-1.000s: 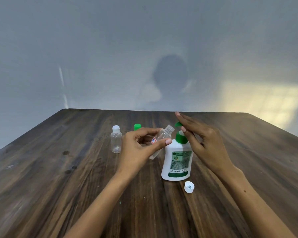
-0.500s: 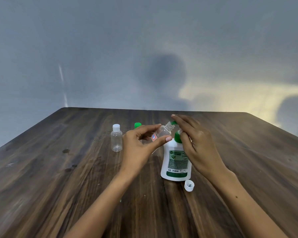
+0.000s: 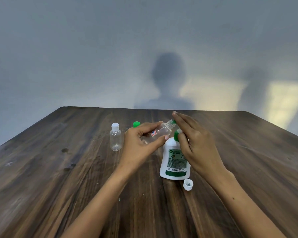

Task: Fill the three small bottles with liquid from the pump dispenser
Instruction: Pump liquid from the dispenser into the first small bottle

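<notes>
My left hand (image 3: 141, 143) grips a small clear uncapped bottle (image 3: 162, 131), tilted so its threaded mouth sits at the green nozzle of the pump dispenser (image 3: 175, 160). The dispenser is white with a green label and stands upright on the table. Flat fingers of my right hand (image 3: 194, 143) rest on the green pump head, covering most of it. A second small clear bottle (image 3: 116, 139) with a white cap stands upright to the left. Only the green cap of a third bottle (image 3: 136, 124) shows behind my left hand.
A loose white bottle cap (image 3: 188, 184) lies open side up just right of the dispenser's base. The dark wooden table (image 3: 58, 177) ends at a far edge close behind the bottles, with a plain grey wall beyond.
My left hand raised the open bottle until its mouth met the nozzle. My right hand came down from hovering onto the pump head.
</notes>
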Motion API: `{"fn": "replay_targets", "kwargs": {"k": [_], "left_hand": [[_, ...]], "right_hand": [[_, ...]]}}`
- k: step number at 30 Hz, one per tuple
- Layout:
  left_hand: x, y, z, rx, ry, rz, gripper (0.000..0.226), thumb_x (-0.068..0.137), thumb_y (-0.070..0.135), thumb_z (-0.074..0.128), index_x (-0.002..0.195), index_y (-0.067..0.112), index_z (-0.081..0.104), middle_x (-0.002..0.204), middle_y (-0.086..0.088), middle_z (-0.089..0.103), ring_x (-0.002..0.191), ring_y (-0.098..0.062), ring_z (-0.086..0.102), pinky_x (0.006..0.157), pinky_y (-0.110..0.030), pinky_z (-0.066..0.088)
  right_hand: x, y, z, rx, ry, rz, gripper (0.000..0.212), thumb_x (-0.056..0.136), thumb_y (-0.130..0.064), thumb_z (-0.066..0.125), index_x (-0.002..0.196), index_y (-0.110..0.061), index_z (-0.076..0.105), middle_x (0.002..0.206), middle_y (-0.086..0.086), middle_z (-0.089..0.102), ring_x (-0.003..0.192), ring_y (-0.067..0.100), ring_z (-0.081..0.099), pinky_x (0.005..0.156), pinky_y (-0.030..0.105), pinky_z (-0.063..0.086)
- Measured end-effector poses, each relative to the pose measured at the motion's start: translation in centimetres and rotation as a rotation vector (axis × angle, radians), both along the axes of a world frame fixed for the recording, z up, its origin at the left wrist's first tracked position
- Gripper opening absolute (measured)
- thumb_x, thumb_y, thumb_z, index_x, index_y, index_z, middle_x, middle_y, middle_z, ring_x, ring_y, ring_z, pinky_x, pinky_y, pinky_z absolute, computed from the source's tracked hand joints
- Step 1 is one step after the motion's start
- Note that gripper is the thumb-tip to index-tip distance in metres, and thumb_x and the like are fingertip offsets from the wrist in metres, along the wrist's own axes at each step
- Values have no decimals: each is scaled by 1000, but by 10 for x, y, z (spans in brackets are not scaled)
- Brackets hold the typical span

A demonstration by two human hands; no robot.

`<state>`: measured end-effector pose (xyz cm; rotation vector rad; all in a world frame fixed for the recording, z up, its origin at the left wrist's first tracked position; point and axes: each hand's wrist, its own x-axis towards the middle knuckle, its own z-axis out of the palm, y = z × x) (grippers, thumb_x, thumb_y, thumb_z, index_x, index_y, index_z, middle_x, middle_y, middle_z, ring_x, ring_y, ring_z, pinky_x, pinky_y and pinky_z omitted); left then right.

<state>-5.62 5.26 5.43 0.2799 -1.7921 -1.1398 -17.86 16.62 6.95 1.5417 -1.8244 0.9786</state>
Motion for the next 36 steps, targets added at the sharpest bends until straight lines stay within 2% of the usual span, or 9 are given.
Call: {"fn": "replay_targets", "kwargs": {"k": [2, 6, 12, 17, 24, 30, 36], "left_hand": [[2, -2, 0, -25, -19, -7, 37, 75, 13, 83, 111, 12, 73, 104, 6, 74, 101, -3, 67, 91, -22, 52], [3, 1, 0, -45, -14, 4, 39, 71, 23, 85, 107, 13, 75, 100, 7, 74, 97, -6, 68, 88, -26, 54], [3, 4, -1, -60, 36, 51, 41, 68, 26, 85, 107, 16, 76, 98, 9, 74, 94, -7, 67, 81, -20, 51], [2, 4, -3, -93, 52, 81, 41, 66, 27, 86, 104, 15, 76, 94, 9, 73, 92, -8, 66, 78, -20, 51], [2, 9, -4, -92, 96, 96, 42, 65, 22, 87, 105, 15, 76, 98, 9, 74, 92, -1, 66, 78, -14, 49], [2, 9, -7, -125, 76, 111, 42, 66, 22, 87, 106, 17, 75, 99, 13, 72, 93, 3, 65, 77, -9, 47], [0, 11, -9, -130, 126, 128, 42, 66, 24, 86, 106, 17, 75, 98, 14, 72, 94, 3, 66, 78, -8, 46]], "right_hand": [[1, 1, -1, 16, 14, -19, 54, 87, -21, 30, 134, -4, 53, 133, 9, 56, 122, 22, 52, 101, 32, 43], [3, 5, -8, 28, 31, -57, 56, 85, -21, 32, 134, -4, 52, 135, 8, 55, 122, 22, 52, 99, 32, 41], [0, 2, 0, 42, 40, -42, 56, 87, -23, 30, 136, -5, 49, 138, 9, 52, 128, 17, 41, 110, 39, 31], [7, -1, -9, -11, -32, -62, 55, 85, -25, 30, 129, -5, 57, 128, 7, 59, 117, 21, 54, 98, 34, 42], [10, 1, 0, -20, -2, -53, 53, 86, -24, 31, 126, -3, 59, 128, 8, 59, 116, 22, 54, 98, 34, 42], [12, 1, -9, -41, -31, -122, 52, 84, -27, 33, 122, -8, 62, 121, 3, 63, 107, 18, 58, 86, 25, 43], [10, 3, -5, -35, -22, -74, 53, 86, -26, 33, 130, -9, 57, 128, 4, 59, 115, 18, 54, 94, 31, 43]]}}
